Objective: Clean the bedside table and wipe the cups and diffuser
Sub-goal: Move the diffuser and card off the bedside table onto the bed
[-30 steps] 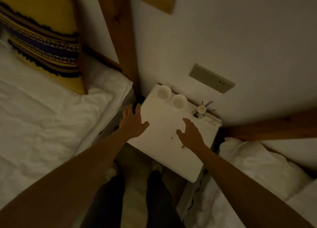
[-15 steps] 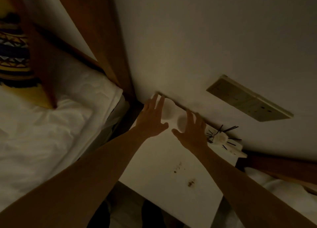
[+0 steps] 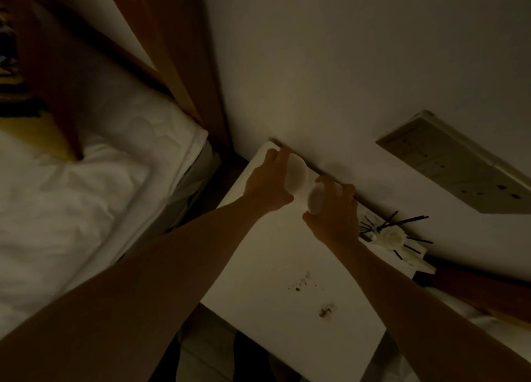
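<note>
Two cups: a pair of small white cups sits at the far edge of the bedside table, against the wall, one in each of a person's hands.
Left hand: the left hand wraps the left cup from its left side, fingers curled over the far rim, thumb low by the base.
Right hand: the right hand closes round the right cup, fingers bent over its top and far side, thumb beneath at the near side.
Cups' footing: the two cups lie just beside each other; whether either has left the tabletop cannot be told in the dim light.
Bedside table: white, square-cornered, wedged between two beds, its back edge touching the wall.
Stains: dark brown specks and a larger smudge mark the tabletop near the right forearm.
Diffuser: a pale reed diffuser with dark sticks fanning outward stands at the table's far right corner, just beside the right wrist.
Surroundings: a white-sheeted bed lies to the left behind a wooden post; a switch panel is set in the wall above the diffuser.
</note>
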`<state>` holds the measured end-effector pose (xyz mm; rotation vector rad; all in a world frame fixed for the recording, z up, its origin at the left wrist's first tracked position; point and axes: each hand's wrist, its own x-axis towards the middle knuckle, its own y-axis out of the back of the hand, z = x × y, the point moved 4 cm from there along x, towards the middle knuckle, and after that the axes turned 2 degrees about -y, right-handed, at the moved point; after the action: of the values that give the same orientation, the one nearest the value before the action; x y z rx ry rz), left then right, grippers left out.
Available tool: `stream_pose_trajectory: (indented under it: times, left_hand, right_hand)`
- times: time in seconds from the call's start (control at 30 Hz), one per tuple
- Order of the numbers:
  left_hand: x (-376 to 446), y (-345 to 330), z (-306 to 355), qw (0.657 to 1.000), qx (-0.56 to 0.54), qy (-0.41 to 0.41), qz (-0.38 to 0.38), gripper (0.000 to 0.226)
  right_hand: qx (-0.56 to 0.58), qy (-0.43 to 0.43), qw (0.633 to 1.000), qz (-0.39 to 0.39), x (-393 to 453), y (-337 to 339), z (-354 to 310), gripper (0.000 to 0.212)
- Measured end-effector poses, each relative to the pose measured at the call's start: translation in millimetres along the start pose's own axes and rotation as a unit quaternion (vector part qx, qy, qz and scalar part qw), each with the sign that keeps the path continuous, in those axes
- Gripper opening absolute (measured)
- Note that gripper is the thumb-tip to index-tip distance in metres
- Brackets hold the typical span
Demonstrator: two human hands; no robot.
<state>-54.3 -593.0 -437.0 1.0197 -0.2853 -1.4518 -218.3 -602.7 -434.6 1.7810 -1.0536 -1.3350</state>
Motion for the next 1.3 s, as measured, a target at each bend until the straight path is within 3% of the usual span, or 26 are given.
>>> stream_pose_trajectory:
  times: [0.13,0.23,0.57,0.87,1.3]
  left_hand:
    - [-11.7,15.3,-8.8,0.999,0.031,-0.018,-0.017,0.107]
    - [-33.6,37.1,-30.2,1.0,0.001,0.016,0.004,0.098]
    - [-132.0,139.8,-148.1,0.984,-0.019,0.138,0.114,0.098]
    - [-250.2,207.6,-301.2,0.929,-0.074,0.288,0.218,0.092]
    - [-349.6,234.1,-452.0,0.871,-0.114,0.389,0.279,0.086]
  right_hand:
    - [-0.004,0.009,1.0,-0.006,-1.0,6.5,-5.2,0.075]
    - [-0.003,0.032,0.999,-0.011,-11.4,13.8,-22.6,0.072]
    - [-0.024,0.185,0.981,-0.053,-71.4,-5.7,-178.1,0.079]
    - [-0.042,0.295,0.945,-0.134,-137.2,-82.0,-345.8,0.082]
    - [-0.078,0.399,0.897,-0.173,-197.3,-181.0,-511.7,0.09]
